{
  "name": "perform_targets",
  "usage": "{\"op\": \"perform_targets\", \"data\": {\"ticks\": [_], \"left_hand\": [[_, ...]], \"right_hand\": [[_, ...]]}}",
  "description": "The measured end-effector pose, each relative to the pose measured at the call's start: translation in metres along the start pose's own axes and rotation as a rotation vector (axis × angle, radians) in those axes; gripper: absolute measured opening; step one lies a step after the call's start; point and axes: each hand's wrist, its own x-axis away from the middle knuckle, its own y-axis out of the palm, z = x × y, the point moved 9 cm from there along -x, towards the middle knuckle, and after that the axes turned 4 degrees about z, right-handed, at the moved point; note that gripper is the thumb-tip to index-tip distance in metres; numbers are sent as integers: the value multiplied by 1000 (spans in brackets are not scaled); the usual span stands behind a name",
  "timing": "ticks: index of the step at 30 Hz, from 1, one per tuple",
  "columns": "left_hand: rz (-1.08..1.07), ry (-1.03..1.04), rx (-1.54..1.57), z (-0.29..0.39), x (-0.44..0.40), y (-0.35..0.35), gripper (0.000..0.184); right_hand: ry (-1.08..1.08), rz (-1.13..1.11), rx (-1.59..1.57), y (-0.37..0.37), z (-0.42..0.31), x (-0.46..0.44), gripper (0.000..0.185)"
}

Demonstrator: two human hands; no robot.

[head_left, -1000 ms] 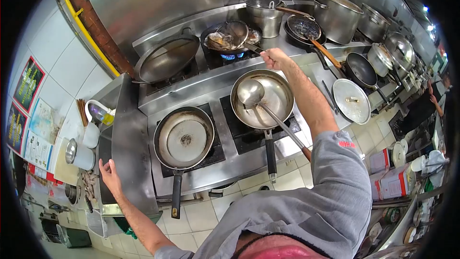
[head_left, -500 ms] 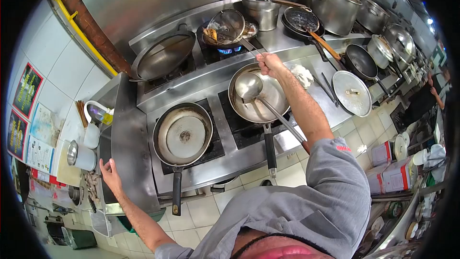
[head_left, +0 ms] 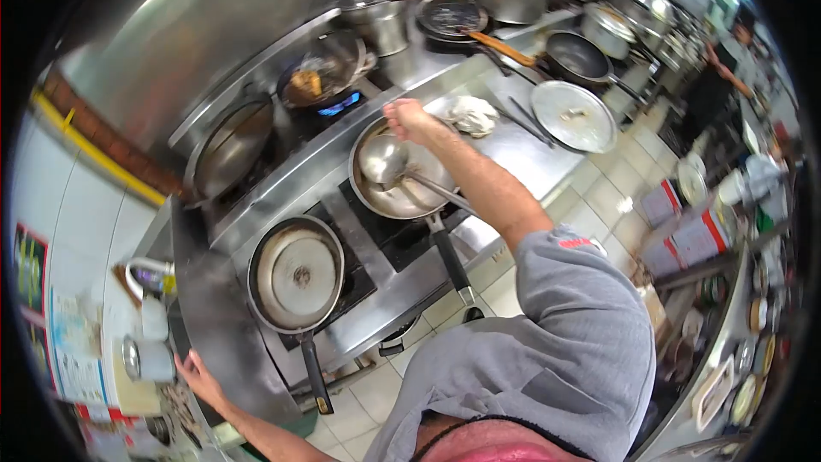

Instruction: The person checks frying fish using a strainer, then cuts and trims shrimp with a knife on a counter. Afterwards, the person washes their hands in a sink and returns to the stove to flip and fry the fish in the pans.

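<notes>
Right hand (head_left: 412,121) is closed, apparently on a blurred strainer (head_left: 346,58), toward the stove (head_left: 389,297)'s back edge; left hand (head_left: 201,381) spreads open near its front-left corner.

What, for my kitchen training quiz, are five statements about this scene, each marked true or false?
1. The right hand holds a skimmer. True.
2. The left hand grips a pan handle. False: it is open and empty.
3. A ladle rests in the front right pan. True.
4. The round lid covers the front left pan. False: it lies well to that pan's right.
5. A blue flame shows below the food. True.
</notes>
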Motion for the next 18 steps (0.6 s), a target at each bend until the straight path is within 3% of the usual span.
{"op": "perform_targets", "data": {"ticks": [2, 5, 6, 9, 12, 16, 18], "left_hand": [[24, 33, -7, -17, -9, 1, 56], [13, 51, -72, -26, -15, 1, 56], [9, 30, -40, -43, -21, 3, 69], [28, 14, -198, 18, 4, -6, 68], [28, 126, -265, 44, 10, -4, 59], [14, 78, -74, 1, -10, 10, 65], [31, 34, -8, -28, -17, 4, 68]], "right_hand": [[-65, 84, 97, -1, -4, 1, 12], [-62, 42, -65, 3, 5, -9, 15], [-71, 61, -99, 4, 5, -14, 15], [-87, 98, 12, 9, -1, -12, 14], [-83, 105, 12, 14, -5, -22, 14], [-119, 272, 371, 15, -23, -21, 17], [-272, 350, 632, 23, -41, -18, 21]]}}
